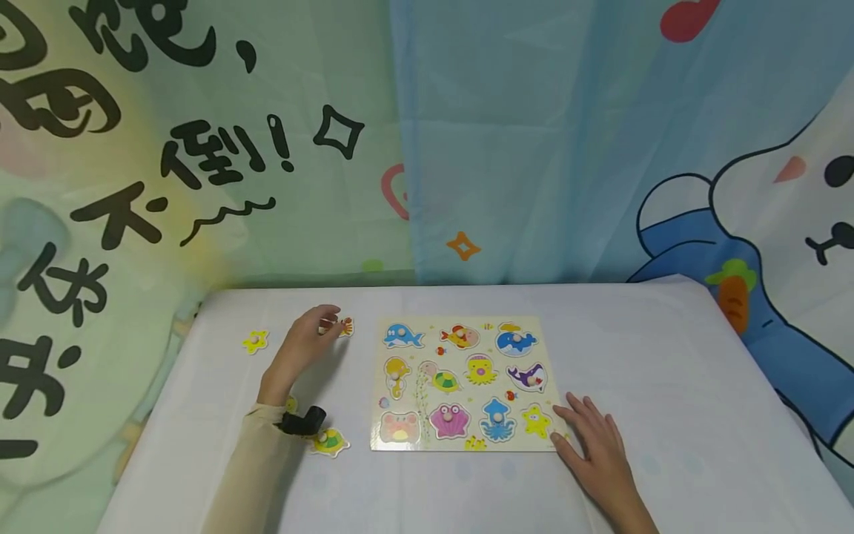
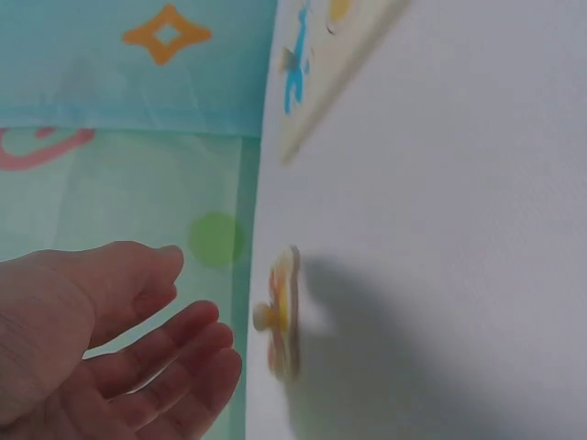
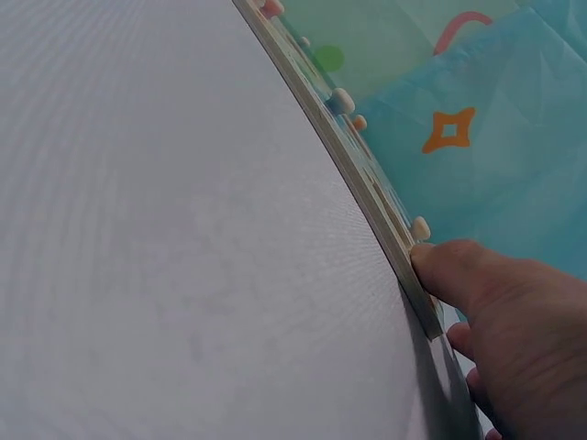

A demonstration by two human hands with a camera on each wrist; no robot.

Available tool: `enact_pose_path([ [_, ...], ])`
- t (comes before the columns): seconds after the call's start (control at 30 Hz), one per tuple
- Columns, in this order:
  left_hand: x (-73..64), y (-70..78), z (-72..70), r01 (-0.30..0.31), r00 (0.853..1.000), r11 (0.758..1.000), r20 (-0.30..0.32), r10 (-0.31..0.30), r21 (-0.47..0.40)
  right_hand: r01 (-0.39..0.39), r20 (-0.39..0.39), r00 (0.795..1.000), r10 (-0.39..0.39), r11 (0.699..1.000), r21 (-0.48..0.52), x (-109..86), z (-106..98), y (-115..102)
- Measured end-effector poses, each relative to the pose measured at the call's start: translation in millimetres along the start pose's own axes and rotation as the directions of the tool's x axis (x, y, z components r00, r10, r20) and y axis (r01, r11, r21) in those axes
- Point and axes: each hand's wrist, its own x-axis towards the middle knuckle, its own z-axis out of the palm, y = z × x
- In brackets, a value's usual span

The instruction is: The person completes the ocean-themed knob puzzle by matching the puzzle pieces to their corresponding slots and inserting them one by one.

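With its fingers loosely bent and parted, my left hand (image 1: 308,343) is hovering just beside the small knobbed piece (image 2: 285,316), which is lying on the far left of the table (image 1: 674,356), left of the puzzle board (image 1: 479,400). My right hand (image 1: 595,451) is resting relaxed, thumb and fingers touching the board's near right corner, while a turtle piece (image 1: 330,443) is lying near left.

Plain beige on that left sleeve (image 1: 236,471), and just at its cuff (image 1: 266,413), 1 stubby black device (image 1: 305,420)!
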Motion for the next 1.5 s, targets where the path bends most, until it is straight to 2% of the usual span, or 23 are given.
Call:
enact_pose_path([
  [0.17, -9.9, -11.6, -7.1, 0.012, 1.000, 1.000, 0.016, -0.012, 0.004, 0.001, 0.005, 1.000, -0.001, 1.000, 0.005, -0.8, 0.5, -3.4],
  [0.27, -21.2, -13.5, -12.6, -0.010, 0.999, 1.000, 0.036, 0.009, 0.003, -0.003, 0.007, 1.000, 0.003, 1.000, -0.010, -2.3, -0.1, -4.6],
  [0.4, -39.4, -11.7, -18.5, -0.024, 0.998, 1.000, 0.061, 0.022, 0.020, 0.001, -0.003, 1.000, -0.001, 0.999, -0.033, -2.0, -0.2, -4.4],
  [0.67, -83.3, -10.5, -30.3, -0.005, 0.997, 0.994, 0.083, -0.005, 0.113, 0.014, -0.012, 1.000, -0.015, 1.000, -0.017, -0.1, 3.8, -2.5],
  [0.8, -105.1, -19.7, -35.3, -0.002, 0.994, 0.988, 0.107, -0.014, 0.152, 0.007, -0.004, 1.000, -0.007, 1.000, -0.017, 0.4, 4.1, -3.2],
  [0.93, -119.6, -33.8, -35.7, -0.004, 0.993, 0.987, 0.114, -0.015, 0.158, 0.000, 0.006, 1.000, 0.001, 0.999, -0.032, 0.3, 2.1, -3.4],
  [1.03, -125.4, -42.8, -34.0, 0.007, 0.994, 0.987, 0.108, -0.024, 0.162, -0.005, 0.014, 1.000, 0.005, 0.999, -0.034, 0.2, 1.0, -3.4],
  [1.13, -127.9, -47.4, -32.4, 0.045, 0.993, 0.986, 0.096, -0.062, 0.163, -0.008, 0.020, 1.000, 0.008, 0.999, -0.034, 0.3, 0.6, -3.5],
  [1.4, -124.9, -47.8, -31.2, 0.104, 0.989, 0.983, 0.092, -0.118, 0.149, -0.007, 0.019, 1.000, 0.008, 0.999, -0.037, 0.3, 0.0, -1.9],
  [1.5, -124.1, -47.9, -31.4, 0.107, 0.989, 0.981, 0.088, -0.122, 0.165, -0.009, 0.019, 1.000, 0.009, 1.000, -0.023, -0.1, 0.9, -1.6],
])
